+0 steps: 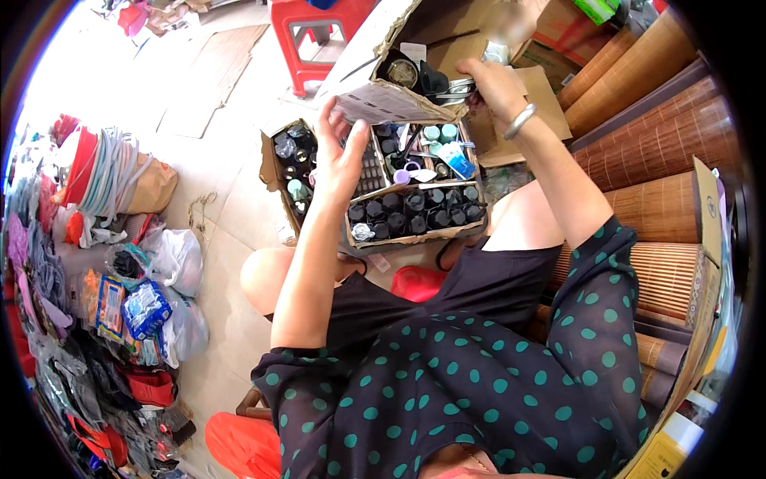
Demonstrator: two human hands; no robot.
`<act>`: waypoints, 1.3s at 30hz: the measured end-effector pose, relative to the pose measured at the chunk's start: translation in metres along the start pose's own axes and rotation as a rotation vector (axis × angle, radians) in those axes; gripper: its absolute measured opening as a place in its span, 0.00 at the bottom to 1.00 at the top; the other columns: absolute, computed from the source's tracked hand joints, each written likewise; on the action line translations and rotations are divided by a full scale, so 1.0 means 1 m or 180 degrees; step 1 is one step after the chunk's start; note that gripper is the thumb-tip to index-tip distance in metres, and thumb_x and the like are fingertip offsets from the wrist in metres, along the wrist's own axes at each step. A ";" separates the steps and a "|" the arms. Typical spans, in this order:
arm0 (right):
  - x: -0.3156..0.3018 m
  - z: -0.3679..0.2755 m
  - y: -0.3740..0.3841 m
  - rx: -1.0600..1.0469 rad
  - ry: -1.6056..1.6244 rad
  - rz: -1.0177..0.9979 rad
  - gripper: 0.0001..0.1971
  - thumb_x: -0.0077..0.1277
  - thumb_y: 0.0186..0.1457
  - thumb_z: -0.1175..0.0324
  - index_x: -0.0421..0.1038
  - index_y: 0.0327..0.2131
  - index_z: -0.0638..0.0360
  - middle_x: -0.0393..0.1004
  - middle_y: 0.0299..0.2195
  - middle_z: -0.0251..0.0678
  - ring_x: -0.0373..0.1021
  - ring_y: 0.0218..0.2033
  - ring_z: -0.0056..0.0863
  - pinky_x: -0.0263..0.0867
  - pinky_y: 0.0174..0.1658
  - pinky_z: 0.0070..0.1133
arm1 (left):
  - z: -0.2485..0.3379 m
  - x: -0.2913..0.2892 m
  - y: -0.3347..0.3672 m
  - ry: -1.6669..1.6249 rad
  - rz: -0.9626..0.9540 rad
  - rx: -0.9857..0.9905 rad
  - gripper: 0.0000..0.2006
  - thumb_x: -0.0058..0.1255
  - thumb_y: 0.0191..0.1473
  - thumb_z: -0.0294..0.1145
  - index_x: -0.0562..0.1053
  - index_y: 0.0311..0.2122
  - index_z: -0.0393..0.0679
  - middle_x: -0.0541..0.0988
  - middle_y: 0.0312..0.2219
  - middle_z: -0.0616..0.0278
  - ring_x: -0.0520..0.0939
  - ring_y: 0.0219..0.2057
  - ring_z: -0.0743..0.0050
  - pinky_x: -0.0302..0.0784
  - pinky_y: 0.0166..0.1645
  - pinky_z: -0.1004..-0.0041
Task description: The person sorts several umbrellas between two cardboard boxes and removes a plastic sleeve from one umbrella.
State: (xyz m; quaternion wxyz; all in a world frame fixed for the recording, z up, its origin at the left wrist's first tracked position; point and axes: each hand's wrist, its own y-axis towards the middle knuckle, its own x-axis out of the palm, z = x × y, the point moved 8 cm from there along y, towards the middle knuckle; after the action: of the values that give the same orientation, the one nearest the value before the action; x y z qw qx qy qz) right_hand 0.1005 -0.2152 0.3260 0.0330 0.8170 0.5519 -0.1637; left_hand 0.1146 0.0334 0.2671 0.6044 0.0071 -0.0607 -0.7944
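Note:
My left hand (pixel 339 152) holds up the lower edge of a tilted cardboard box (pixel 375 72) whose torn opening faces me. My right hand (pixel 496 84), with a silver bangle on the wrist, is at that opening, fingers closed on small shiny items (pixel 456 88) from inside. Dark round items (pixel 411 72) show within the raised box. Below it on the floor lies an open cardboard box (pixel 415 191) with dividers, filled with several small dark bottles and a few teal-capped ones.
Rolled bamboo mats (pixel 654 160) are stacked at the right. A red plastic stool (pixel 307 40) stands at the back. Bags, packets and cloth goods (pixel 120 279) pile up at the left. Flattened cardboard (pixel 211 76) lies on the floor.

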 end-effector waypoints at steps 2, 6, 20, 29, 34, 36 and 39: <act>0.006 0.001 -0.006 -0.0147 0.0366 0.0113 0.17 0.47 0.51 0.58 0.70 0.20 0.63 0.70 0.15 0.34 0.65 0.13 0.20 0.59 0.18 0.17 | -0.039 0.005 -0.007 -0.0082 -0.0056 -0.0548 0.29 0.45 0.57 0.38 0.50 0.60 0.46 0.60 0.56 0.48 0.63 0.53 0.67 0.59 0.55 0.66; 0.009 0.007 -0.004 0.0000 0.0651 0.0128 0.16 0.46 0.50 0.60 0.71 0.25 0.67 0.71 0.18 0.34 0.65 0.16 0.20 0.59 0.20 0.19 | -0.054 0.044 -0.004 0.0043 -0.0436 -0.0112 0.37 0.50 0.53 0.32 0.43 0.62 0.45 0.59 0.56 0.45 0.62 0.56 0.62 0.58 0.57 0.67; 0.049 0.036 0.053 0.0730 0.0730 0.0098 0.15 0.45 0.50 0.59 0.71 0.29 0.62 0.70 0.18 0.35 0.65 0.16 0.22 0.60 0.18 0.18 | -0.052 0.091 0.029 -0.1284 -0.0300 -0.0325 0.24 0.54 0.52 0.41 0.64 0.50 0.39 0.73 0.40 0.64 0.71 0.40 0.78 0.66 0.46 0.76; 0.057 0.043 0.068 0.0991 0.0203 -0.0198 0.16 0.45 0.48 0.55 0.71 0.29 0.59 0.69 0.17 0.35 0.64 0.15 0.22 0.57 0.16 0.18 | -0.047 0.074 0.034 -0.1176 0.0199 -0.0612 0.25 0.39 0.56 0.55 0.70 0.40 0.39 0.73 0.34 0.65 0.71 0.35 0.81 0.67 0.40 0.77; 0.067 0.050 0.067 0.1516 -0.0242 -0.0859 0.21 0.44 0.47 0.47 0.69 0.31 0.56 0.69 0.22 0.35 0.66 0.20 0.23 0.64 0.23 0.21 | -0.051 0.078 0.026 -0.1383 -0.0217 -0.0968 0.20 0.44 0.53 0.45 0.70 0.41 0.37 0.74 0.33 0.63 0.71 0.36 0.79 0.65 0.44 0.78; 0.076 0.049 0.068 0.1591 -0.0344 -0.1006 0.22 0.45 0.46 0.46 0.69 0.32 0.57 0.70 0.24 0.37 0.67 0.21 0.24 0.66 0.26 0.24 | -0.046 0.074 0.022 -0.1201 -0.0285 -0.0875 0.15 0.43 0.49 0.29 0.70 0.42 0.37 0.74 0.34 0.63 0.71 0.36 0.79 0.65 0.43 0.80; 0.077 0.033 0.074 0.1276 -0.0584 -0.0961 0.22 0.44 0.46 0.48 0.70 0.36 0.56 0.74 0.29 0.39 0.71 0.29 0.32 0.64 0.35 0.30 | -0.030 0.076 0.022 -0.1377 -0.0408 -0.0584 0.15 0.40 0.49 0.23 0.70 0.44 0.37 0.74 0.36 0.63 0.72 0.37 0.79 0.65 0.45 0.80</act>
State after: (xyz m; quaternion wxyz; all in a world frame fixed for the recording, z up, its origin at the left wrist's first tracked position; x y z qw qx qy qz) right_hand 0.1861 -0.1833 0.2623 -0.1044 0.6975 0.6187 -0.3461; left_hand 0.1175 -0.0477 0.2447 0.5237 -0.2142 -0.1157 -0.8163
